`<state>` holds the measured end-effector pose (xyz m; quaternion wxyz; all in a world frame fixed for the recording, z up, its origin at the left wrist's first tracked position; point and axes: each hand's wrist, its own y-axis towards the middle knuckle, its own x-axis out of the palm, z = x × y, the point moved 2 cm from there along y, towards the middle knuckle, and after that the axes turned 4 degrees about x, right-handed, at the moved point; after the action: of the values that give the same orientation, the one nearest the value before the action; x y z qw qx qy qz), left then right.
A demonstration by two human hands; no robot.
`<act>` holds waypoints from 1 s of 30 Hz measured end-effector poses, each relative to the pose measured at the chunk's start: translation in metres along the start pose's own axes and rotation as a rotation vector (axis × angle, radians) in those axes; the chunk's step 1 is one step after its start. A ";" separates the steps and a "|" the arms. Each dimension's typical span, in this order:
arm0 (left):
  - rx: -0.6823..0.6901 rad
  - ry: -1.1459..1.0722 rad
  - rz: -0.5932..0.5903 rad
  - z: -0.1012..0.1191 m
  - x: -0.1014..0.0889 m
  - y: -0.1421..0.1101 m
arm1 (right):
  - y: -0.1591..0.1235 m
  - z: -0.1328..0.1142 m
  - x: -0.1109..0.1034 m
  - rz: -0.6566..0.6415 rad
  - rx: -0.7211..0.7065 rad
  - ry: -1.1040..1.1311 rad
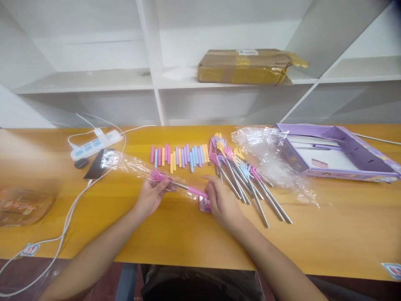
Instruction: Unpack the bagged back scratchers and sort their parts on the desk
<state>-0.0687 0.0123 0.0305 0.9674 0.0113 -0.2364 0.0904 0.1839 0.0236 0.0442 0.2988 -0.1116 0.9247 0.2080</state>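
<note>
A back scratcher [196, 192] with a pink hand-shaped head, a metal rod and a pink grip lies between my two hands above the table. My left hand [151, 196] pinches it just behind the head. At the grip end, my right hand [224, 202] is closed with its index finger pointing out. A clear plastic sleeve [134, 165] stretches leftward from the head; whether it encloses the whole scratcher I cannot tell. Partly under my right hand shows a small pink printed card [204, 204]. Beyond my hands, several coloured grip tubes [178, 157] lie in a row beside a pile of grip-less back scratchers [242, 179].
Crumpled clear plastic bags [266, 150] lie beside an open purple box [316, 172] on the right. Leftward are a power strip [95, 145], a dark phone-like object [96, 165], white cables and an orange package [25, 207]. A taped carton [244, 67] sits on the shelf.
</note>
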 end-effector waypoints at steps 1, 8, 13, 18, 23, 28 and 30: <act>-0.018 0.000 -0.022 -0.002 0.002 -0.002 | -0.001 -0.001 0.002 -0.021 -0.006 0.014; -0.083 -0.006 -0.153 -0.005 0.009 -0.009 | -0.005 -0.002 0.012 -0.081 0.003 0.103; -0.028 -0.043 -0.009 0.000 0.001 0.000 | 0.000 -0.005 0.003 0.030 -0.070 0.178; 0.022 -0.141 0.070 0.007 -0.009 0.010 | 0.003 -0.011 -0.008 0.086 -0.145 0.287; 0.018 -0.164 0.068 0.010 -0.011 0.010 | 0.003 -0.010 -0.010 0.081 -0.111 0.419; -0.079 -0.110 -0.032 0.002 -0.002 -0.001 | 0.002 -0.010 -0.005 0.063 -0.172 0.391; -0.140 -0.093 -0.089 -0.003 0.003 -0.007 | 0.002 -0.012 -0.002 0.065 -0.198 0.348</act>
<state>-0.0637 0.0059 0.0297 0.9569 -0.0416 -0.2858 0.0300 0.1789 0.0199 0.0551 0.1153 -0.1446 0.9404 0.2853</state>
